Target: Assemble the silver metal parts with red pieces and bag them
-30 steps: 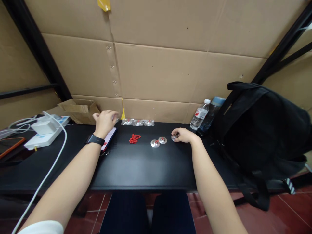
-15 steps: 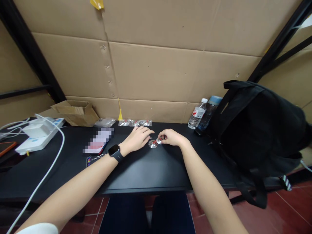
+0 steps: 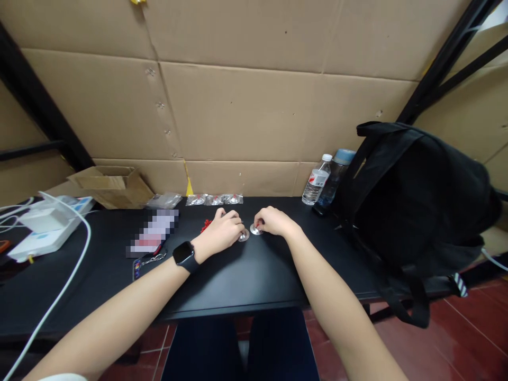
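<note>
My left hand (image 3: 226,230) is closed at a small shiny finger cymbal (image 3: 243,236), a domed silver disc whose rim shows under the fingertips. My right hand (image 3: 273,220) pinches a second silver cymbal (image 3: 254,230) from above by its middle, where a bit of red shows. The two discs sit side by side just above the black tabletop, slightly apart. Red cord (image 3: 206,225) lies in a small heap behind my left wrist, partly covered by the hand.
Clear packets (image 3: 215,199) with silver-and-red pieces lie along the cardboard wall (image 3: 238,116). A phone (image 3: 155,233), a paper bag (image 3: 113,188) and a power strip (image 3: 51,233) are at left. A water bottle (image 3: 316,182), a blue-lidded bottle (image 3: 337,174) and a black backpack (image 3: 420,211) stand at right.
My left hand has come down and closed at the left cymbal. The right cymbal, in my right hand, has parted from it, and red cord has come into sight.
</note>
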{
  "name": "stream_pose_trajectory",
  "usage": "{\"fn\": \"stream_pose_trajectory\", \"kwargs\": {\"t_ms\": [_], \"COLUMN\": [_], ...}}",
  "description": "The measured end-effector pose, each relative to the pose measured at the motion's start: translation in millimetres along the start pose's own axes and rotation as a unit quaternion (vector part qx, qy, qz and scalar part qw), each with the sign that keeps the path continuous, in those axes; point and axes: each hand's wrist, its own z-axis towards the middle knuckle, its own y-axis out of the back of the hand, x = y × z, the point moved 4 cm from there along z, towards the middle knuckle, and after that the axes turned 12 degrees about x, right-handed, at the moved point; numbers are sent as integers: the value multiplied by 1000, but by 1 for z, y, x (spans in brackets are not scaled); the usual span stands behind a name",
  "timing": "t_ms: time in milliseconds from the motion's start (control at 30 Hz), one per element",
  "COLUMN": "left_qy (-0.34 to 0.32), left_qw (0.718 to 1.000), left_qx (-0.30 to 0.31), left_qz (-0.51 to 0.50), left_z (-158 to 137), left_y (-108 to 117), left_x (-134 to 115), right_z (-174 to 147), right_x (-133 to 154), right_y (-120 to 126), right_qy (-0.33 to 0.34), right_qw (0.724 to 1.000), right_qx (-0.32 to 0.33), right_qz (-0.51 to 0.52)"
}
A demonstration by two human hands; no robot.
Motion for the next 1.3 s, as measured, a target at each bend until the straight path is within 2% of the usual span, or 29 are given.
{"fn": "stream_pose_trajectory", "kwargs": {"t_ms": [233,333,433,533,633,700,867,1000,1200,1300], "left_qy": [11,47,98,147,195,214,194,156,114,116], "left_qw": [1000,998,993,983,968,958,941,933,921,921], "left_qx": [-16,-41,-64,-90,-123,-137,-172,-169,-197,-202], "left_qz": [16,-7,-36,-60,-96,-131,-218,-277,-315,-313], "left_z": [0,-3,-7,-11,-16,-18,-15,-11,-11,-11], "left_y": [2,9,13,16,18,18,16,14,18,19], "left_x": [2,10,22,38,54,62,63,53,47,47], "right_z": [2,3,4,3,4,5,2,0,4,4], "right_x": [0,0,6,16,22,27,42,53,56,53], "right_y": [-4,-5,0,10,14,13,8,3,-3,-3], "right_qy": [-17,24,110,187,203,199,203,218,232,221], "right_qw": [1000,1000,992,960,917,899,877,861,814,802], "right_qx": [1,-3,-53,-147,-224,-245,-276,-292,-231,-199], "right_qz": [-18,-11,37,150,262,304,336,356,480,518]}}
